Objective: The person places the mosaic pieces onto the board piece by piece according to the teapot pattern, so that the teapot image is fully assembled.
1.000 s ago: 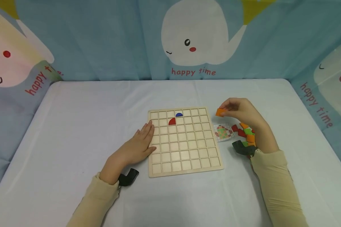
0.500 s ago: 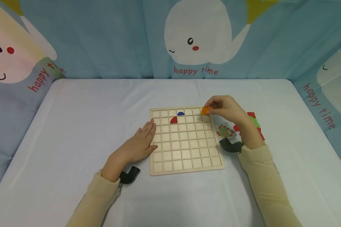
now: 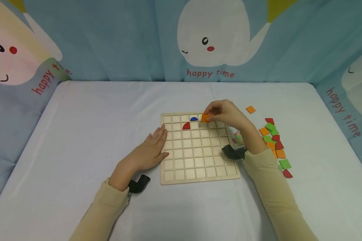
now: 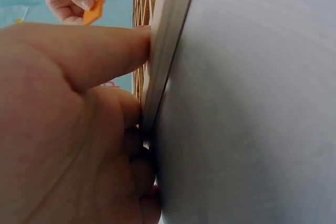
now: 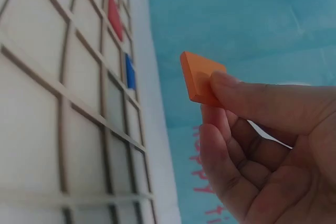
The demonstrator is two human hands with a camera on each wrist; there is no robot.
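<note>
A wooden grid board point(image 3: 188, 154) lies on the table with square cells. My left hand point(image 3: 146, 152) rests at its left edge, fingers stretched over the rim, thumb touching the side. Between thumb and fingers my right hand point(image 3: 226, 113) pinches an orange square tile point(image 5: 202, 77), held above the board's far right part. The right wrist view shows the tile raised off the grid. In the far row sits a blue half-round piece point(image 3: 194, 119). One row nearer, a red quarter-round piece point(image 3: 186, 126) fills part of a cell.
Right of the board lie several loose tiles point(image 3: 280, 153), red, green and orange. One orange tile point(image 3: 250, 109) lies apart near the back. A pattern card point(image 3: 237, 138) is partly hidden under the right forearm. A blue printed curtain point(image 3: 123, 43) hangs behind the table.
My right hand has carried the orange tile leftward from beside the board to above its far rows. The loose tiles are now uncovered. My left hand stays at the board's edge.
</note>
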